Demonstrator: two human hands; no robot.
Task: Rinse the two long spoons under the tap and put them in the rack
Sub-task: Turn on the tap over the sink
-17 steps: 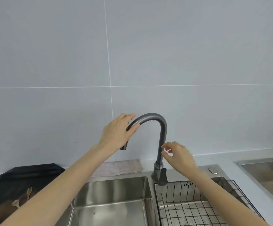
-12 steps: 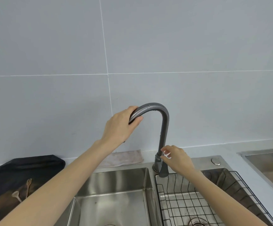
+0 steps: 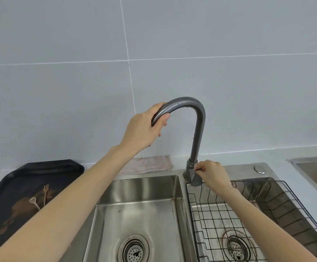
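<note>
A dark grey gooseneck tap (image 3: 198,129) rises between two steel basins. My left hand (image 3: 144,129) is wrapped around its spout end, hiding the outlet. My right hand (image 3: 211,173) pinches the tap's lever (image 3: 196,179) at the base. No water shows. A small wooden spoon (image 3: 34,202) and a small wooden fork (image 3: 45,193) lie on a black tray (image 3: 40,171) at the left, partly hidden by my left forearm. A black wire rack (image 3: 278,203) sits in the right basin with nothing in it.
The left basin (image 3: 138,210) has a round drain strainer (image 3: 134,250). A folded cloth (image 3: 148,164) lies behind it against the grey tiled wall. A round steel button (image 3: 259,169) sits on the sink deck. Another steel surface (image 3: 316,171) begins at the far right.
The view has tilted down, showing more of both basins. My left hand closed fully around the spout. My right hand dropped from the tap's neck to the lever at its base.
</note>
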